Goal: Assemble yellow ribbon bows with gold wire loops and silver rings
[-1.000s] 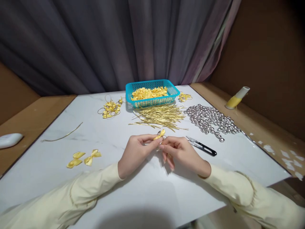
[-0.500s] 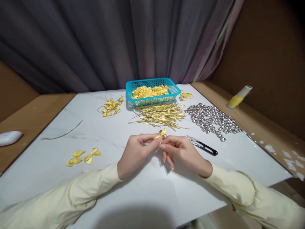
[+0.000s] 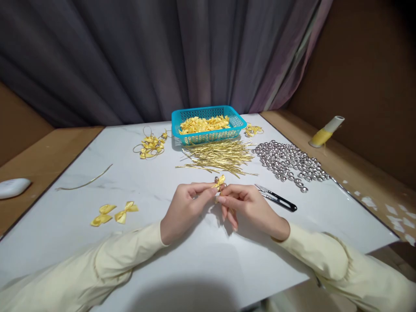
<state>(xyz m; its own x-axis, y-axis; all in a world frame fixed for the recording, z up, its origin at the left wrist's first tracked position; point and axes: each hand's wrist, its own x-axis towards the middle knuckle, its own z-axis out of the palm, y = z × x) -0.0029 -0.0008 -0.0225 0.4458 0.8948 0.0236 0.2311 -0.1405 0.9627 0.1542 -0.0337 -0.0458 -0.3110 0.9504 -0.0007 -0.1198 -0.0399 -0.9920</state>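
Between finger and thumb, my left hand (image 3: 191, 208) pinches a small yellow ribbon bow (image 3: 221, 180) with a silver bell-like bead (image 3: 216, 179) at its upper left. My right hand (image 3: 248, 205) meets it from the right, its thumb and forefinger closed on a thin gold cord (image 3: 225, 185) that loops beside the bow. The lower fingers of that hand hang loosely curled. Fingertips hide part of the cord and the bow's underside. Black-handled thread snips (image 3: 279, 201) lie just right of my right hand. Two loose yellow bows (image 3: 126, 212) rest left of my left hand.
A blue basket (image 3: 241, 125) of yellow bows stands at the back. Before it lie gold cords (image 3: 221, 157), with silver beads (image 3: 286, 162) to the right. Bows with cord loops (image 3: 152, 146) sit left. A yellow thread spool (image 3: 326, 132) stands on the right ledge.
The bow between my fingers has tilted and shifted slightly left, showing more of the silver bead. Both hands stay in nearly the same place.
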